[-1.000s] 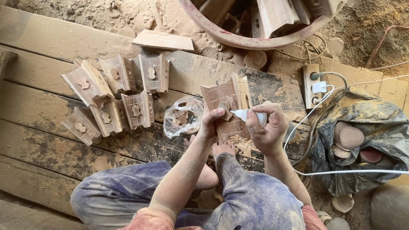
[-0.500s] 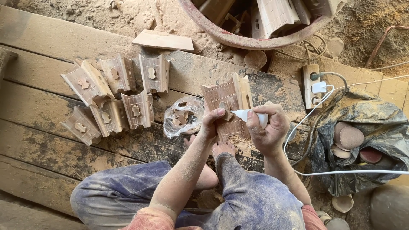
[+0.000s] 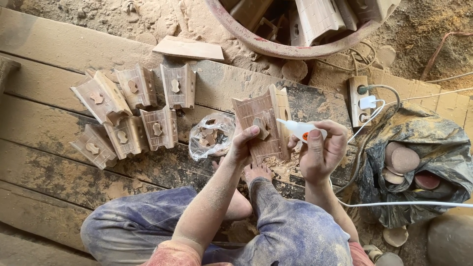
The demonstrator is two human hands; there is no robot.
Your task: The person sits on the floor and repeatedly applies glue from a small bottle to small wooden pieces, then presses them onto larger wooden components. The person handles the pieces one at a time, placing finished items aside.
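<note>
The left hand (image 3: pixel 242 145) clasps a grooved, pale wooden block (image 3: pixel 263 127) upright over dusty floor planks (image 3: pixel 59 172). The right hand (image 3: pixel 322 152) has its grip closed around a small white glue bottle (image 3: pixel 301 129), nozzle touching the block.

Dusty wooden planks (image 3: pixel 59 54) underfoot — sawdust-strewn ground (image 3: pixel 423 24) beyond, in daylight.

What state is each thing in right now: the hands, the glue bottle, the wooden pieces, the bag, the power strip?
Left hand: gripping the wooden block, thumb on its face.
Right hand: closed round the glue bottle.
Glue bottle: nozzle pointing at the block.
Wooden block: held tilted, small cutout on its face.
Finished blocks: seven lying in two rows on the planks.
Clear plastic bag: open, small wooden cutouts inside.
Power strip: plugs inserted.
</note>
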